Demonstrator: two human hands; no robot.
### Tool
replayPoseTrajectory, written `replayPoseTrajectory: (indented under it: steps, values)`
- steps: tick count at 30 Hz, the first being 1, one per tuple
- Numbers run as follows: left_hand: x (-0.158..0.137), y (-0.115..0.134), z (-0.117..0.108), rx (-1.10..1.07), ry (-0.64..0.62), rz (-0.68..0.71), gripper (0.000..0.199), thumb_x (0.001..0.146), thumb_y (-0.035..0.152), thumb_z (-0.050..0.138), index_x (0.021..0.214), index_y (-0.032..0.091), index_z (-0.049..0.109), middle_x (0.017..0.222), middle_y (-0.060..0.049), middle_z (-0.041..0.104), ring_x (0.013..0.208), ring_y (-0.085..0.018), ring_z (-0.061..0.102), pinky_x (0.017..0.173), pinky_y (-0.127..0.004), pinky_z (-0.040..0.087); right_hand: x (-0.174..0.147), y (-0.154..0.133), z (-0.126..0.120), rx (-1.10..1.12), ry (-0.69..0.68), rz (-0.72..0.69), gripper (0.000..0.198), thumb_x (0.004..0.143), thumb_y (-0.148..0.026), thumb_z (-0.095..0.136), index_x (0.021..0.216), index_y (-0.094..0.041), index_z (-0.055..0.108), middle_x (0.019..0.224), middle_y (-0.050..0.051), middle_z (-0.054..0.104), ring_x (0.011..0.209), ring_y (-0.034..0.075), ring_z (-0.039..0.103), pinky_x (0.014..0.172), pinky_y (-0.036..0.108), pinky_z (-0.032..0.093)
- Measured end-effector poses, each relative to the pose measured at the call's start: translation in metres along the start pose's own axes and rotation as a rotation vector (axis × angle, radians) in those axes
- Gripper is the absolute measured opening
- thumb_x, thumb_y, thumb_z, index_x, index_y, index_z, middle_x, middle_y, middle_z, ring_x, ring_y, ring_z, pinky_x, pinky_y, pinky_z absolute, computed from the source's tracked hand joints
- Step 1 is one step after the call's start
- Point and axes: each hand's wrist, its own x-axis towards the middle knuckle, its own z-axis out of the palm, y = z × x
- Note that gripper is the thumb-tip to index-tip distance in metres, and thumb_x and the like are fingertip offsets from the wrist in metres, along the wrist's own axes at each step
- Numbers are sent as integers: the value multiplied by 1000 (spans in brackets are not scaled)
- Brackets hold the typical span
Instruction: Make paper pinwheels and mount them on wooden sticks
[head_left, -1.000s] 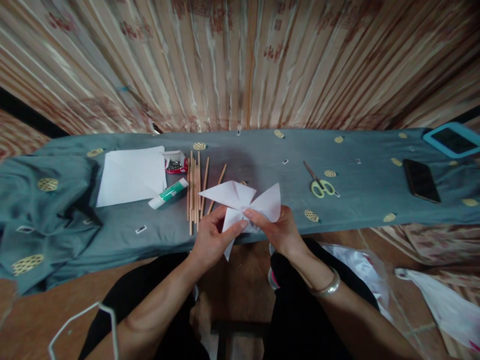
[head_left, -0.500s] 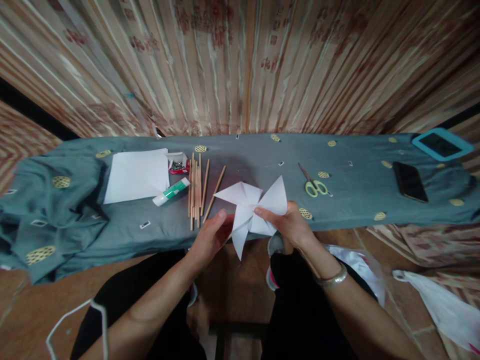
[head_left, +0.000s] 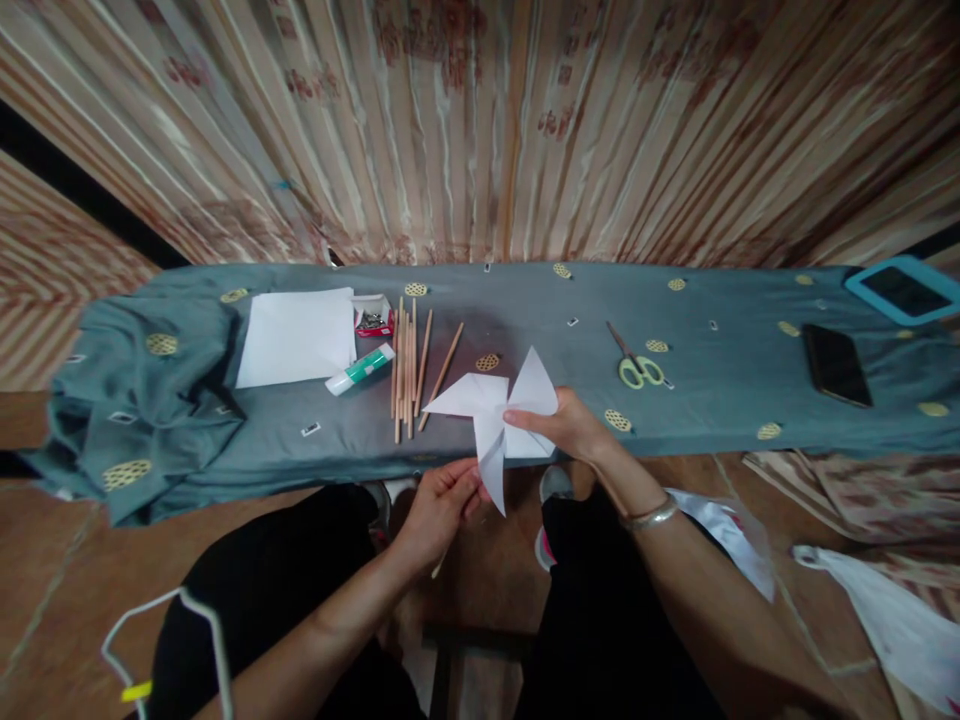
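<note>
1. The right hand (head_left: 574, 425) pinched a white paper pinwheel (head_left: 489, 405), its thumb lying flat across the front near the centre; the other right fingers were behind the paper, so their exact spread could not be told.
2. The left hand (head_left: 441, 512) had its fingers drawn together just beside the lower blade. A slim stick (head_left: 438, 568) poked out beneath that hand and appeared to be gripped in it; whether it reached the back of the pinwheel was hidden.
3. The pinwheel was in the air over the near edge of the counter (head_left: 720, 400), its lower blade pointing down past that edge.
4. By its look, it would handle as very light and springy, with thin blades that could crease or tear. The layered centre seemed the firmest place to hold, the sharp tips the weakest; the stick looked stiff and easy to grip.
5. Just beyond, to the left, lay loose wooden sticks (head_left: 409, 370), a glue stick (head_left: 361, 370), a small carton (head_left: 373, 316) of metal bits and a stack of white paper (head_left: 296, 340).
6. To the right lay green-handled scissors (head_left: 640, 372), and farther out a dark phone (head_left: 836, 366) and a blue-framed tablet (head_left: 904, 290).
</note>
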Motion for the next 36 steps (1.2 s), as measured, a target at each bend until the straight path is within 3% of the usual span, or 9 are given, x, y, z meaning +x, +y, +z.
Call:
replayPoseTrajectory:
  steps: [9, 15, 18, 21, 23, 27, 36]
  values:
    - [0, -5, 4, -47, 3, -10, 48, 73, 59, 68, 60, 15, 57, 50, 6, 38, 46, -5, 24, 47, -23, 13, -2, -7, -4, 49, 24, 111, 47, 56, -52, 80, 80, -12, 73, 74, 6, 73, 67, 19, 64, 60, 29, 50]
    - [-1, -12, 11, -50, 44, -1, 47, 72, 59, 69, 59, 15, 60, 50, 5, 42, 44, -5, 25, 46, -24, 14, 1, -1, -9, -35, -18, 58, 47, 62, -47, 78, 94, -14, 71, 86, 6, 74, 74, 21, 66, 67, 33, 53]
    - [2, -20, 13, -115, 51, 9, 44, 71, 57, 71, 64, 14, 63, 53, 4, 47, 45, -5, 27, 46, -23, 17, 4, 3, -12, -231, 31, -33, 53, 64, -44, 78, 108, -17, 68, 103, 8, 73, 93, 27, 67, 82, 40, 54]
    - [5, -26, 14, -177, 51, -34, 43, 68, 55, 75, 74, 13, 68, 56, 4, 51, 44, -4, 26, 45, -23, 16, 6, 5, -13, -450, 120, -93, 69, 60, -39, 81, 123, -18, 62, 135, 12, 59, 126, 32, 53, 107, 46, 40]
    - [6, -27, 14, -213, 47, -66, 46, 66, 54, 77, 80, 11, 71, 56, 3, 52, 44, -4, 26, 45, -23, 14, 6, 5, -14, -529, 135, -59, 80, 60, -38, 82, 133, -19, 55, 149, 14, 45, 139, 31, 40, 115, 46, 31]
    - [7, -29, 16, -268, 45, -110, 49, 64, 53, 79, 86, 10, 72, 57, 3, 52, 44, -3, 26, 44, -22, 13, 8, 8, -14, -587, 91, 38, 89, 63, -39, 80, 142, -17, 46, 157, 17, 30, 145, 29, 29, 118, 44, 25]
    - [6, -32, 14, -332, 41, -141, 48, 63, 50, 81, 87, 9, 71, 59, 3, 52, 46, -2, 27, 44, -21, 14, 14, 14, -13, -671, 32, 78, 101, 64, -44, 78, 151, -22, 30, 161, 18, 20, 149, 33, 18, 118, 54, 20]
